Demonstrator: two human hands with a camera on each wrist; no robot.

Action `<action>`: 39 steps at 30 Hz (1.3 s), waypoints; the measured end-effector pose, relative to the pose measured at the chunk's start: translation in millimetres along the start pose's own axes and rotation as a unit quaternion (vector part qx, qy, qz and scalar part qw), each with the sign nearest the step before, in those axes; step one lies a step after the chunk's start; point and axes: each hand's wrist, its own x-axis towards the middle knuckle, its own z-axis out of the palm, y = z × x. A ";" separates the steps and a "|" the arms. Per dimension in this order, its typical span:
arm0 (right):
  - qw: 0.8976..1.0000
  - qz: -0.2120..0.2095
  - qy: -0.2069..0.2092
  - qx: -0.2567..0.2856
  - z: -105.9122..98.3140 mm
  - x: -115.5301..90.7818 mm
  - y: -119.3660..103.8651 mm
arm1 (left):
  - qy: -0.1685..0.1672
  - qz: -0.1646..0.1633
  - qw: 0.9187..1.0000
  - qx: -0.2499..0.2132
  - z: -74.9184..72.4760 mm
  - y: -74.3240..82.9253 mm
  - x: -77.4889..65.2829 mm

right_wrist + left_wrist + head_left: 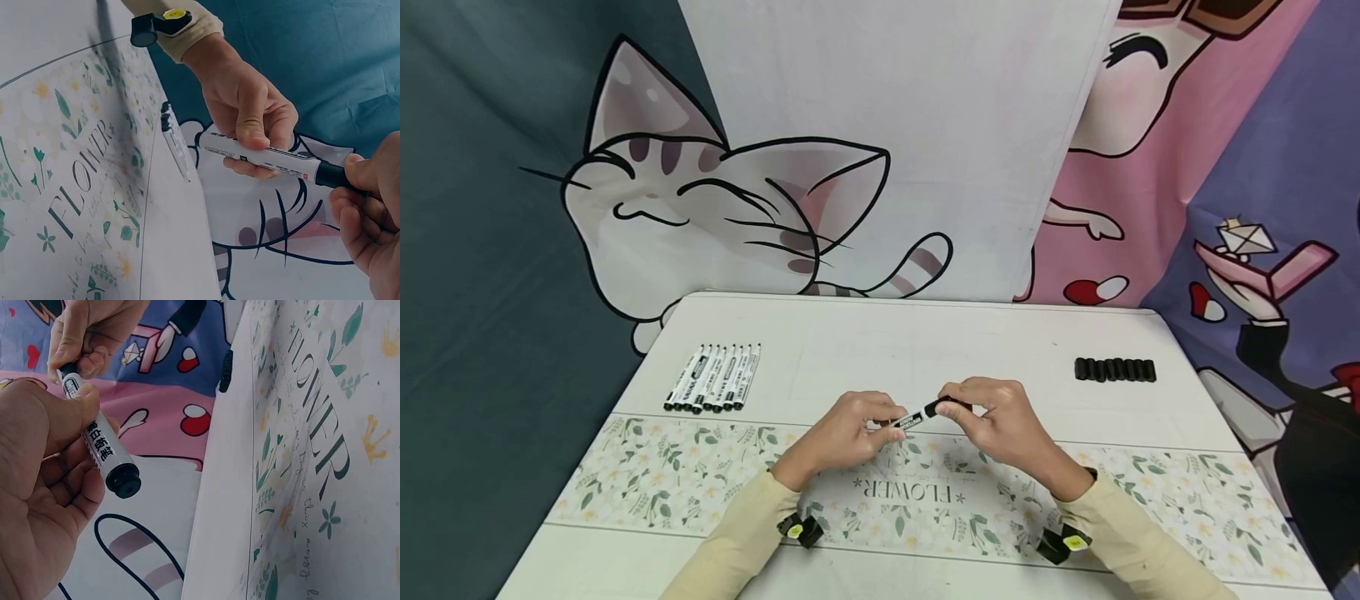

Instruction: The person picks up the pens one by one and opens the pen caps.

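A white whiteboard marker (pixel 910 421) with black printing is held above the table between both hands. My left hand (pixel 853 429) pinches its barrel between thumb and fingers. At the other end, my right hand (pixel 1003 421) grips the black cap (pixel 330 175), which sits against the barrel in the right wrist view. The marker's black end plug (pixel 124 481) points toward the camera in the left wrist view. Part of the cap is hidden behind the right fingers.
Several white markers (pixel 715 379) lie side by side at the table's left, their narrow tips facing away. A row of several black caps (pixel 1115 370) lies at the right. A floral "FLOWER" band (pixel 700 475) crosses the white table; cartoon curtains (pixel 880 100) hang behind.
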 end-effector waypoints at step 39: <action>0.976 0.153 0.142 0.061 -34.8 -8.3 15.3 | 0.178 -0.102 0.978 0.026 -39.3 -3.0 -26.7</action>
